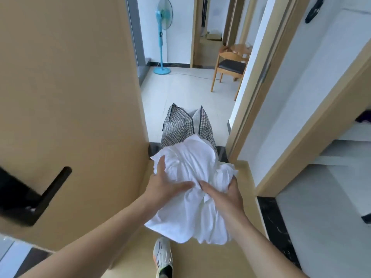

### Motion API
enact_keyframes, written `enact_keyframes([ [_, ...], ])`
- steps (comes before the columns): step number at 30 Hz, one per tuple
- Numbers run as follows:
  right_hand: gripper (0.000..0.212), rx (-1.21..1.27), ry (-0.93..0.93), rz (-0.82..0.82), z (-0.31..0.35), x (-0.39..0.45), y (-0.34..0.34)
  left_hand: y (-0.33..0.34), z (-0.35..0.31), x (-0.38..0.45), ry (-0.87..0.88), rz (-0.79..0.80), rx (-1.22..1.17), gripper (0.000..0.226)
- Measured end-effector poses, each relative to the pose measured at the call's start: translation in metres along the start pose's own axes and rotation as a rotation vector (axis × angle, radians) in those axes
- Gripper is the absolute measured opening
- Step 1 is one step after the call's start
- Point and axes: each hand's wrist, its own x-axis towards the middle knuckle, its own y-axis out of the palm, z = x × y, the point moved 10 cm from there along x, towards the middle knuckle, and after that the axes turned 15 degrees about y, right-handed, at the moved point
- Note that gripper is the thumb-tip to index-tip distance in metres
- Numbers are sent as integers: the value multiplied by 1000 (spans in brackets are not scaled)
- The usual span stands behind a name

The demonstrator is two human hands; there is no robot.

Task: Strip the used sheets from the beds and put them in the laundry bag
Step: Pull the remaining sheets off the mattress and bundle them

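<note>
A white sneaker (pixel 162 257) steps on tan floor. Above it, the left hand (pixel 160 185) and right hand (pixel 222 195) clutch a crumpled white sheet (pixel 188 197), soft and bunched, hiding the near end of the houndstooth laundry bag (pixel 176 125) in the doorway. Beyond stand a wooden chair (pixel 228 67) and a blue fan (pixel 162 37).

A crumpled white sheet (pixel 192 189) hangs bunched in mid-air — its far end overlaps the checked laundry bag (pixel 180 125), which stands upright on the floor in the doorway.
</note>
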Motion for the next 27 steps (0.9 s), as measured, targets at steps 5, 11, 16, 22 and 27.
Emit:
enact_keyframes([
  [5, 90, 11, 54, -50, 64, 107, 29, 4, 0, 141, 9, 80, -97, 141],
  [11, 95, 33, 81, -117, 148, 220, 58, -6, -12, 300, 34, 120, -52, 129],
  [16, 86, 61, 108, -94, 194, 336, 92, -4, 7, 428, -21, 145, -39, 136],
  [22, 101, -44, 156, -4, 248, 511, 159, -12, 60, 587, -158, 42, -32, 138],
  [27, 110, -81, 232, 89, 291, 615, 214, -39, 72, 692, -249, -2, 10, 136],
])
